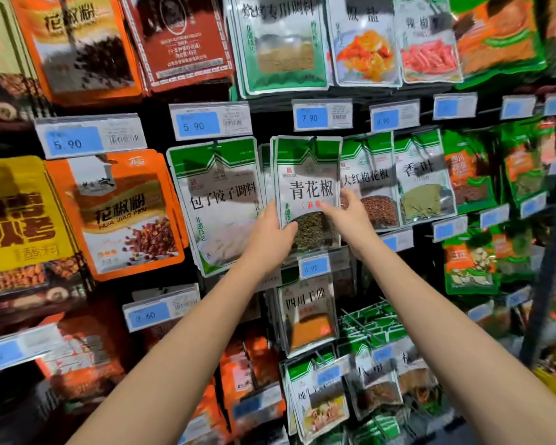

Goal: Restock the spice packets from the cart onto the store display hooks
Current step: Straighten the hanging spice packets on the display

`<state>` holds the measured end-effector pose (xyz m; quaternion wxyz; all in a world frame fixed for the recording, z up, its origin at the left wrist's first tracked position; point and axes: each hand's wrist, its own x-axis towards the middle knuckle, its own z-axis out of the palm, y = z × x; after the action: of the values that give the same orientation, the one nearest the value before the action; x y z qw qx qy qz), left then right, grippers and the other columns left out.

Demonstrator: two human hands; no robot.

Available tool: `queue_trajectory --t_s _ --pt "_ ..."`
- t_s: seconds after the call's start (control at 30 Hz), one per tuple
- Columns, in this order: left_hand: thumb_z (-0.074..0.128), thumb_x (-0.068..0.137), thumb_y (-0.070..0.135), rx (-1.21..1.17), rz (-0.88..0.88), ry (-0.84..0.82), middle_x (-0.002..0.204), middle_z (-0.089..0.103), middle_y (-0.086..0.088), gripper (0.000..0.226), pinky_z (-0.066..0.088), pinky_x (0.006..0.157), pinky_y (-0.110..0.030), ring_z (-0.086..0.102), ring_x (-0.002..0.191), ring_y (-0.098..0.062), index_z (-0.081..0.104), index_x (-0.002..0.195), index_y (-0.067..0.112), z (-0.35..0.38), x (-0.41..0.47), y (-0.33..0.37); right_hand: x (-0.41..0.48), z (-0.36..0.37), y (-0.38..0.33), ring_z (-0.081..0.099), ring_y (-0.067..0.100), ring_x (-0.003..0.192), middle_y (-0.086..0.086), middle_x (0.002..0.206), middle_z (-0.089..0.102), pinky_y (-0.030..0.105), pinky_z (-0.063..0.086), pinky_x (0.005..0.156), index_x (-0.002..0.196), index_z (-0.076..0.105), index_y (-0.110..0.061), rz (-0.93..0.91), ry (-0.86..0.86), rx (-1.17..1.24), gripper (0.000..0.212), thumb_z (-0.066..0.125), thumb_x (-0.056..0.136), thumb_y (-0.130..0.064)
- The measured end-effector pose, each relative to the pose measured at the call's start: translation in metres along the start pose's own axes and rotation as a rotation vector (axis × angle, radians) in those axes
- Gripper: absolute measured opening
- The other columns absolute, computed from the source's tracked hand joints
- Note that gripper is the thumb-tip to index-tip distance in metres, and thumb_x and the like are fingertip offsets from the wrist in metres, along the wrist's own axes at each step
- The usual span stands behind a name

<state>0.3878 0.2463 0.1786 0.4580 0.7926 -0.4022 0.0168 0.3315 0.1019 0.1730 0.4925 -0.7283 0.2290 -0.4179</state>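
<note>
While I am reaching both bare arms up to the rack, I am holding a green-topped spice packet (308, 184) flat against the display. Its top edge is sitting at a dark hook (312, 142), though I cannot tell whether it is threaded on. My left hand (272, 232) is gripping the packet's lower left edge, with the thumb curling over the front and the fingers going behind. My right hand (350, 216) is lying against the packet's right side. Its fingers (326, 206) are stretching fairly straight across the printed front, touching rather than clasping it.

More packets of the same kind are hanging just behind this packet. A dumpling-seasoning packet (219, 200) is hanging just to its left and a red-peppercorn packet (371, 187) just to its right. A blue price tag (321, 116) is sitting above it, and another price tag (314, 268) is showing right below it.
</note>
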Motion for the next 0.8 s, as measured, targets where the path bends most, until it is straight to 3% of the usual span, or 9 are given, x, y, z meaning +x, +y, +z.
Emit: queue_trajectory --t_s 0.53,0.63,0.7,0.8 --pt "0.049 0.100 0.022 -0.006 0.001 0.026 0.158 0.022 -0.007 0.065 0.026 0.111 -0.032 0.029 0.140 -0.019 0.013 0.152 0.009 -0.001 -0.021 0.029 -0.018 -0.023 -0.010 0.031 0.022 0.140 0.004 0.155 0.030 0.039 0.028 0.113 0.150 0.026 -0.013 -0.064 0.017 -0.058 0.066 0.059 0.093 -0.024" --pt "0.048 0.100 0.022 -0.001 -0.013 0.003 0.157 0.022 -0.007 0.065 0.032 0.097 -0.024 0.045 0.112 -0.006 0.012 0.152 0.008 0.000 -0.021 0.030 -0.017 -0.024 -0.010 0.031 0.022 0.140 0.003 0.155 0.029 0.039 0.028 0.112 0.150 0.025 -0.014 -0.061 -0.003 -0.075 0.067 0.059 0.094 -0.024" --pt "0.049 0.100 0.023 0.001 -0.013 -0.009 0.158 0.020 -0.006 0.067 0.033 0.096 -0.025 0.046 0.101 0.001 0.011 0.153 0.008 0.002 -0.020 0.027 -0.017 -0.024 -0.010 0.033 0.022 0.139 0.002 0.154 0.030 0.038 0.030 0.110 0.150 0.024 -0.014 -0.061 -0.020 -0.078 0.066 0.058 0.094 -0.024" --pt "0.050 0.099 0.025 -0.004 -0.044 -0.016 0.160 0.014 -0.007 0.071 0.029 0.109 -0.033 0.038 0.123 -0.006 0.008 0.153 0.008 0.004 -0.017 0.020 -0.017 -0.023 -0.009 0.030 0.023 0.141 0.003 0.157 0.026 0.041 0.028 0.112 0.152 0.021 -0.015 -0.047 -0.050 -0.076 0.070 0.058 0.094 -0.026"
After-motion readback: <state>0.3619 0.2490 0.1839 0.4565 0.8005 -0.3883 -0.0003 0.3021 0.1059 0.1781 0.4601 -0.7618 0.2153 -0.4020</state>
